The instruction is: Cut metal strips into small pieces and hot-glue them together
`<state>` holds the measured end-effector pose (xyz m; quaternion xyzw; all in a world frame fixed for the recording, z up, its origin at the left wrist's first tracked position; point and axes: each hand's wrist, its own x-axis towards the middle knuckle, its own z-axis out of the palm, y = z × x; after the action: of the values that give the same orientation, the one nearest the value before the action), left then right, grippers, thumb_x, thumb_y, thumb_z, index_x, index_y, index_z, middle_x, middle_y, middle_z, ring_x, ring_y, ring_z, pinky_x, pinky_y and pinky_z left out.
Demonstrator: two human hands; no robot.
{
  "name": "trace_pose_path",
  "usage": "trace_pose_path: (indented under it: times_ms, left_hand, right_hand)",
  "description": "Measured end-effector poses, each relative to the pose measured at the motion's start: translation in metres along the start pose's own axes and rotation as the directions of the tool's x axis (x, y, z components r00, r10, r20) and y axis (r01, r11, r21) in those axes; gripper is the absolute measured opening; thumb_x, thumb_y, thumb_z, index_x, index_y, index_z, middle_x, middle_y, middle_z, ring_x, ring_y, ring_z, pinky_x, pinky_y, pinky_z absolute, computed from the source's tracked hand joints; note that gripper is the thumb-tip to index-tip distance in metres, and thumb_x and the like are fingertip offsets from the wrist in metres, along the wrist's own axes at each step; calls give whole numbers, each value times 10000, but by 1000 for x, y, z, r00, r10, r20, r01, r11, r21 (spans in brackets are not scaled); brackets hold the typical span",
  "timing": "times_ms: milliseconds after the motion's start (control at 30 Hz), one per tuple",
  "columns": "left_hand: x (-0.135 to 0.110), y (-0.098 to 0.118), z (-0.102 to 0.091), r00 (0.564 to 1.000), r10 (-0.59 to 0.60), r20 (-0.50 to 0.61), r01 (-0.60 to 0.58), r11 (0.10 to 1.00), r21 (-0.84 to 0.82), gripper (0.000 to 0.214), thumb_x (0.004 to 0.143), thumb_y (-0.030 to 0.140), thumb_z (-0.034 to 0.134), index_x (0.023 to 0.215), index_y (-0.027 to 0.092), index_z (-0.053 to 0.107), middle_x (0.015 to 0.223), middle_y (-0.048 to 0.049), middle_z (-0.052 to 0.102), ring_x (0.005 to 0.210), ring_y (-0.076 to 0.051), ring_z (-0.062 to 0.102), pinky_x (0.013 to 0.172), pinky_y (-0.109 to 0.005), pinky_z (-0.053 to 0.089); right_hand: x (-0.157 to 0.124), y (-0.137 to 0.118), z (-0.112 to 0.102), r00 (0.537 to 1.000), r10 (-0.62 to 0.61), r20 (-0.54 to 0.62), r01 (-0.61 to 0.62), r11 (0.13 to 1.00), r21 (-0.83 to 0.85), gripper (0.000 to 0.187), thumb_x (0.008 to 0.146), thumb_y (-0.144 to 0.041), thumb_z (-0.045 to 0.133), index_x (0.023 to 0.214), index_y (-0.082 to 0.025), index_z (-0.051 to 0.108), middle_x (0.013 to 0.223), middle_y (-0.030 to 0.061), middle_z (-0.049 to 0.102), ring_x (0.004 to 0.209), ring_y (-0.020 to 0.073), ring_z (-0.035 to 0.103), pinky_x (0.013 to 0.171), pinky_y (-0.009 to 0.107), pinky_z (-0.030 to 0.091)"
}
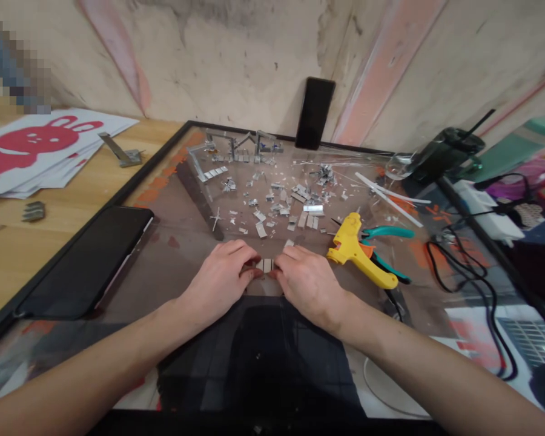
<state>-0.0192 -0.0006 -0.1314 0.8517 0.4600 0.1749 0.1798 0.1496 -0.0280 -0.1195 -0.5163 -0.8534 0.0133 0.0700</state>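
Between my two hands, low over the glass tabletop (177,272), is a short row of small flat greyish strips (267,265) lying side by side. My left hand (224,272) is closed, its thumb and fingers pinching the row's left end. At the right end my right hand (309,281) pinches in the same way. Fingers cover both ends, so the full length is hidden. Just beyond the hands, many similar loose pieces (300,194) and silvery scraps are scattered. A yellow glue gun (361,254) lies right of my right hand, with teal-handled pliers (390,232) against it.
Small silvery built structures (240,148) stand at the back. A phone (315,114) leans against the wall; a larger dark phone-like device (91,260) lies left. White glue sticks (390,200), a dark cup (449,154) and black cables (490,284) are right. Rabbit-printed papers (40,148) lie far left.
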Motion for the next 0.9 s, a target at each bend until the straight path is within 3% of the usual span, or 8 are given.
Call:
trace_pose_path:
  times_ms: [333,567,900]
  left_hand:
    - [2,-4,3,996,-87,32,89,995,-42,132,791,270,509,797,186,610,817,-21,598,794,-187,560,716,-310,424]
    - [0,-6,0,995,-88,47,91,993,-75,156,784,316,533,829,190,615,832,-14,591,791,-182,561,707,-306,423]
    - [-4,-9,-2,986,-164,-9,163,981,-105,249,745,365,581,945,217,587,799,-1,595,772,-193,565,694,-315,423]
  right_hand:
    - [0,2,3,1000,0,-18,1,999,41,104,814,-185,545,772,-141,629,800,65,620,797,206,580,663,296,450]
    - [0,2,2,1000,19,-2,-19,999,35,108,824,-203,532,791,-147,619,815,66,619,799,195,578,652,286,453]
    - [1,1,-7,996,83,32,-83,996,23,126,844,-227,515,865,-141,605,875,80,615,838,213,580,667,303,456]
